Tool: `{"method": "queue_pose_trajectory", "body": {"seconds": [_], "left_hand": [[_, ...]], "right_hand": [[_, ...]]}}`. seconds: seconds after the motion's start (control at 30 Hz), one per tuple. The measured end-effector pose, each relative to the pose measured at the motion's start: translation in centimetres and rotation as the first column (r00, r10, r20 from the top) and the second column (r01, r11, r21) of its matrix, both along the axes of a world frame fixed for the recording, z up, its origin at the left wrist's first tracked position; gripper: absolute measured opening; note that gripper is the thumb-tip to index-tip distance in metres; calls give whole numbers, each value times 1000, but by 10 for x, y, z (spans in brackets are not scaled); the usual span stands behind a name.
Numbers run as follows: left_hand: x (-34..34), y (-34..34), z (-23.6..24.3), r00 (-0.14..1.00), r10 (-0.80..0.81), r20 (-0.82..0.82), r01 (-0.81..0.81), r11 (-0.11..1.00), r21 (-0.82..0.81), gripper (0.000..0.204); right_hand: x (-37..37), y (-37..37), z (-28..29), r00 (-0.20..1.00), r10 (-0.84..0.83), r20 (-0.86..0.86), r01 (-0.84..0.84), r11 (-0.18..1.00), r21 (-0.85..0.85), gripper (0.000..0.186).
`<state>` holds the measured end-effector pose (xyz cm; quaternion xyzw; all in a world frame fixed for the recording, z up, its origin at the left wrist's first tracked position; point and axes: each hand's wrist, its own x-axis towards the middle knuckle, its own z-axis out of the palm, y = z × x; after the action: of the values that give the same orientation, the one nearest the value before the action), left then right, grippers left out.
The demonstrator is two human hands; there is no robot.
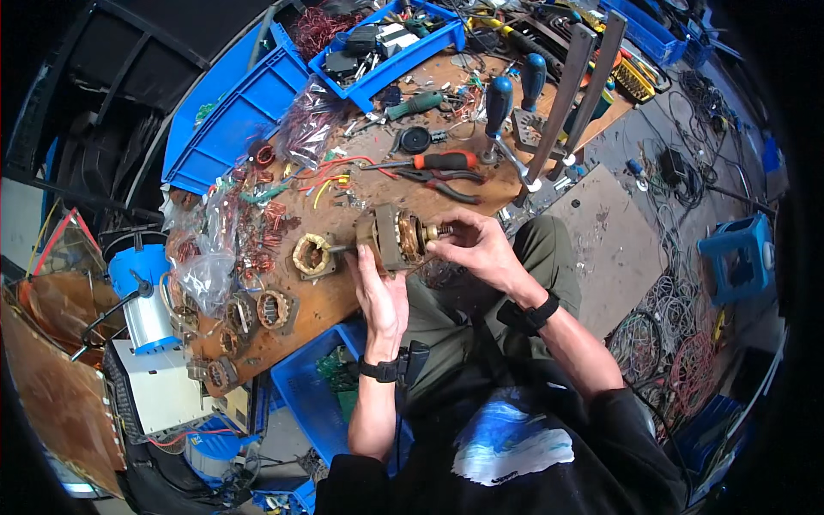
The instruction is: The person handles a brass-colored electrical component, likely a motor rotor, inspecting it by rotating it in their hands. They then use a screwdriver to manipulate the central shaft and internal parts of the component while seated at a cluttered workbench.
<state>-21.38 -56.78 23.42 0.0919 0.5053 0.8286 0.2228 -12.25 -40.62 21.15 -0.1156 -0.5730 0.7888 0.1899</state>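
Over the front edge of the workbench, both my hands are on a small electric motor (388, 239) with a squarish metal core and copper windings. My left hand (383, 299) supports the core from below and the left, fingers wrapped against it. At the other side, my right hand (481, 249) pinches the shaft end, where a brass-coloured part and a coiled or threaded piece show. A shaft also sticks out on the motor's left. Close by on the bench lies a loose stator (299, 256) with a pale winding ring. Another stator core (288, 312) rests nearer the bench's left edge.
Pliers (440, 182) and a red-black screwdriver (445, 160) lie behind the motor. Blue-handled tools (499, 105) and tall metal bars (563, 101) stand at the right. Scrap wire and plastic bags (209, 281) cover the left. A blue bin (300, 386) sits below the bench edge.
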Motion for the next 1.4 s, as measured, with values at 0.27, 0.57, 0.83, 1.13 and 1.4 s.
{"method": "queue_pose_trajectory", "body": {"seconds": [0.27,0.57,0.83,1.13,1.4], "left_hand": [[-9,0,-17,999,-28,-15,28,999,-23,67],[-13,-3,-17,991,-129,34,129,992,-2,72],[-13,-5,-23,991,-127,39,125,991,48,72],[-12,-5,-22,989,-127,72,122,990,63,71],[-15,-7,-26,991,-119,64,115,991,66,70]], "right_hand": [[1,-3,-3,996,-86,-11,87,992,89,29],[-1,-14,-3,990,-134,-33,137,984,111,31],[4,-15,0,994,-99,39,101,994,-50,33],[7,-16,-9,992,-124,16,125,986,-110,31],[3,-17,-9,997,-76,-3,75,984,-164,34]]}}
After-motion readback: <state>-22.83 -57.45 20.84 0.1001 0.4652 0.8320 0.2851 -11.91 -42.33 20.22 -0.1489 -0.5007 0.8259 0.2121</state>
